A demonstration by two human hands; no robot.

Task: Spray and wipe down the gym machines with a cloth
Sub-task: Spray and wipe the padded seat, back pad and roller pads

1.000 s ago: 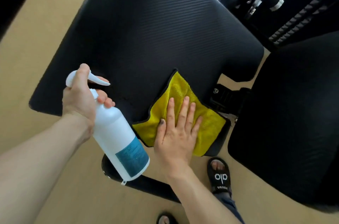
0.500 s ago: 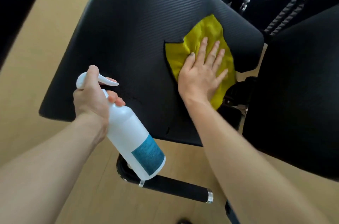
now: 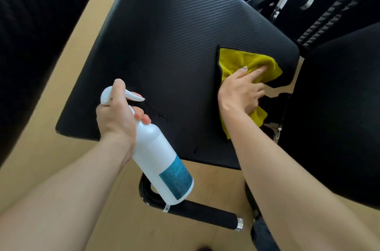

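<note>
Left hand: closed around the neck of the spray bottle, thumb laid over the top of the head.
Spray bottle: white, teal label near its base; held tilted above the near edge of the seat pad, nozzle directed toward it.
Right hand: fingers curled, the cloth bunched and gripped against the pad.
Cloth: yellow microfibre with dark edging, pressed on the pad's right corner, one end hanging off the edge.
Seat pad: black, ribbed texture.
Handle bar: black grip with chrome end, seen below the pad.
Floor: tan.
</note>
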